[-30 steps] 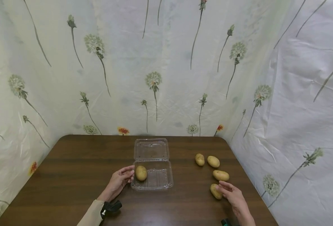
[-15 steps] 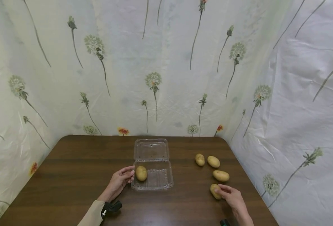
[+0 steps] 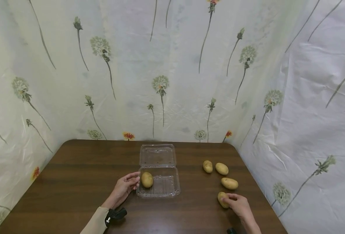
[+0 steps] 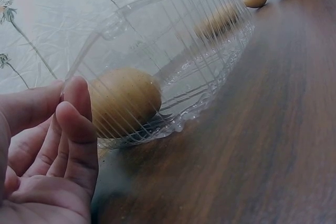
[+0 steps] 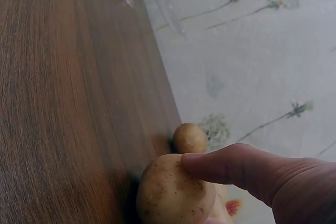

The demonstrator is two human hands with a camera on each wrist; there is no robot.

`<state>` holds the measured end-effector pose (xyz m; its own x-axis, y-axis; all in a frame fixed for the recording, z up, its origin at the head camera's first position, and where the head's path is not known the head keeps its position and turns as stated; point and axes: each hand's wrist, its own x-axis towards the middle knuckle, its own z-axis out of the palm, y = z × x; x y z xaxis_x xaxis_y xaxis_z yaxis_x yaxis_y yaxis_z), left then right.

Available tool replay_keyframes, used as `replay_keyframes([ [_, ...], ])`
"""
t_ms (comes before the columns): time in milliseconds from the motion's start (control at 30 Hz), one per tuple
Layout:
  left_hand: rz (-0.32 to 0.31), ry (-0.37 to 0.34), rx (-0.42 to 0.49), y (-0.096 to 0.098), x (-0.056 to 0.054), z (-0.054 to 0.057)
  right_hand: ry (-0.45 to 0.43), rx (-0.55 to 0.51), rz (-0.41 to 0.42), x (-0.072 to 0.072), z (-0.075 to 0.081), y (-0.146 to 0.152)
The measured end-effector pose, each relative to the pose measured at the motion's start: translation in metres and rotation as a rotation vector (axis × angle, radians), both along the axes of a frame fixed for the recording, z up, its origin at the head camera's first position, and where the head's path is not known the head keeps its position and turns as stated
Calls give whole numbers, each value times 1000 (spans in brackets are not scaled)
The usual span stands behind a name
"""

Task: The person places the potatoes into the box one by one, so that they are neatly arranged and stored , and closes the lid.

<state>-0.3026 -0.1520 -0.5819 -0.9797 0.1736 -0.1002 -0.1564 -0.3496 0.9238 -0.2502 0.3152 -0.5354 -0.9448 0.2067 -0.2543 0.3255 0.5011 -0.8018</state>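
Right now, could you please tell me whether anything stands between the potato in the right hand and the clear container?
Nothing visible does: only tabletop separates the held potato from the clear container, whose lid is open; three loose potatoes lie farther back.

The table (image 3: 193,203) bears a clamshell (image 3: 166,185) and potatoes (image 3: 229,183).

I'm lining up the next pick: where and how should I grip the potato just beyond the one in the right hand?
Probably from above, pinching that potato across its middle from the near and far sides. It lies roughly sideways in the head view, so its narrow width runs near to far. Only a slim gap separates it from the next potato beyond, so enter there carefully.
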Motion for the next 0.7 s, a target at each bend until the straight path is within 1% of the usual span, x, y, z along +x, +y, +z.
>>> replay_keyframes([
  [200,15,2,-8,1,0,0,21,27,2,1,1,-3],
  [533,-6,0,-2,0,0,1,31,-49,-45,0,2,-2],
  [700,-9,7,-21,0,0,0,33,-71,-61,-2,2,-3],
])
